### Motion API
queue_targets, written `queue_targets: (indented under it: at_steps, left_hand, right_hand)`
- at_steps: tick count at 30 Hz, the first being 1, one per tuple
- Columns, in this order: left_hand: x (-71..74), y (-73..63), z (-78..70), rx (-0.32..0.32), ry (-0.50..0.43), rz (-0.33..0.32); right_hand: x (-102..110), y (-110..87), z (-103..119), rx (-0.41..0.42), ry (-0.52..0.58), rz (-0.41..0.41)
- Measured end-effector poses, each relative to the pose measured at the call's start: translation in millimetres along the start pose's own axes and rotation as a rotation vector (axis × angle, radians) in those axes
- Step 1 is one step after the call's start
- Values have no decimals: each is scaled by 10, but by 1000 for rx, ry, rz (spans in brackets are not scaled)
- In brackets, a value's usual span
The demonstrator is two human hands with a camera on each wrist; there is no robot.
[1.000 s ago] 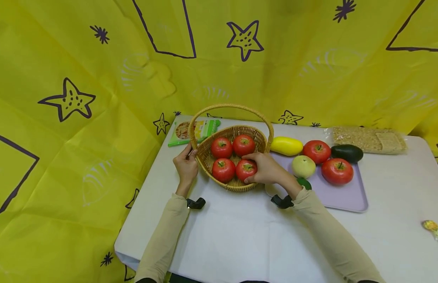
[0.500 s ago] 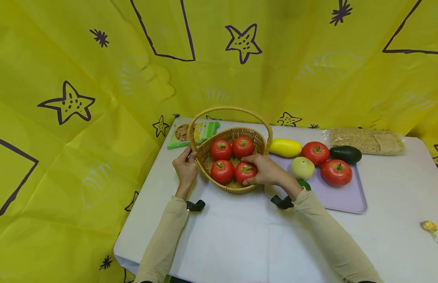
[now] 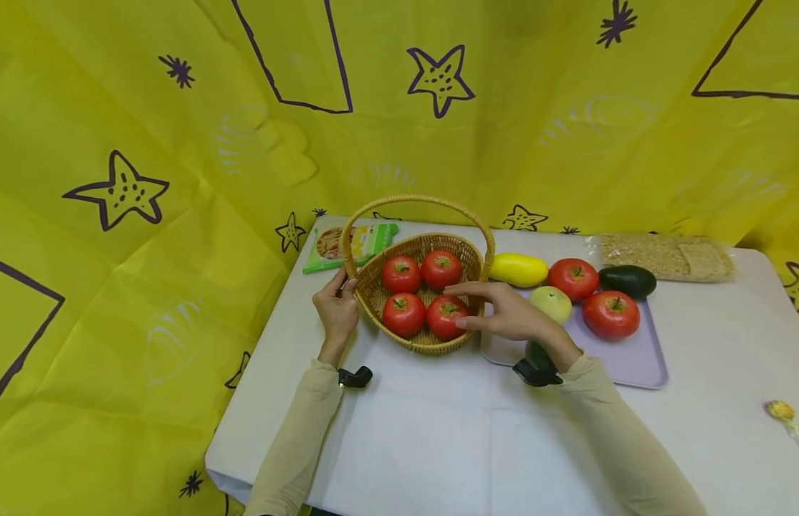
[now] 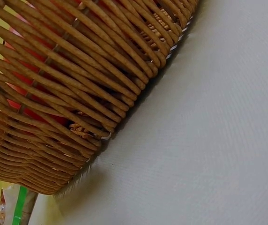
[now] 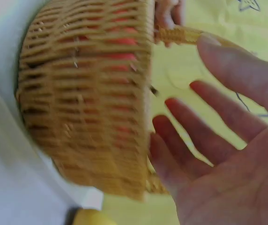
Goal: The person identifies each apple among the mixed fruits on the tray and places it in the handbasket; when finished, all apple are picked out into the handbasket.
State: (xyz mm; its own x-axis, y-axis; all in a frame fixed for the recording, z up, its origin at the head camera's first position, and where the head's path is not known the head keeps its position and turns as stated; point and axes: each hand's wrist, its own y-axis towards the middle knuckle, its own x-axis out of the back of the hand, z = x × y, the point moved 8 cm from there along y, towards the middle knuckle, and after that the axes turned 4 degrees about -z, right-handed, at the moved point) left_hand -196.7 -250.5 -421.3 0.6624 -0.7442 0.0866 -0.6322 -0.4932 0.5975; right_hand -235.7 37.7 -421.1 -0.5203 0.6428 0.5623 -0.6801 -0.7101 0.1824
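A wicker basket [image 3: 438,349] with a tall hooped handle holds several red apples [image 3: 402,274]. My left hand [image 3: 337,313] grips the basket at its left side, where the handle meets the rim. My right hand [image 3: 512,313] is over the basket's right rim, its fingertips close to the front right apple [image 3: 446,318]. In the right wrist view the right hand [image 5: 232,140] has its fingers spread, with nothing in the palm. The left wrist view shows the basket's woven side [image 4: 78,70] close up, with red showing through the gaps.
A lilac tray [image 3: 631,365] at the right bears a pale green round fruit [image 3: 550,304] and large red apples [image 3: 610,315]. Nearby lie a yellow oblong fruit [image 3: 519,270] and a dark green one [image 3: 627,282]. Behind are a green packet [image 3: 373,240] and a clear bag [image 3: 663,258].
The right hand has let go of the front right apple, opened its fingers and drawn back slightly to the right. The apple stays in the basket. The left hand keeps its grip.
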Motion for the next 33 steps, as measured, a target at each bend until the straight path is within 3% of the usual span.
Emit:
queue_targets:
  at_steps: [4, 10, 24, 33]
  left_hand:
    - [-1, 14, -11, -6, -12, -4]
    - [-11, 18, -36, -16, 2, 0]
    - [-10, -18, -54, 1, -3, 6]
    - [-7, -19, -24, -3, 3, -5]
  right_hand:
    - [202, -155, 52, 3, 61, -18]
    - [590, -435, 34, 8, -5, -109]
    - [1253, -1006, -265, -223, -218, -282]
    - [1488, -1321, -493, -261, -153, -347]
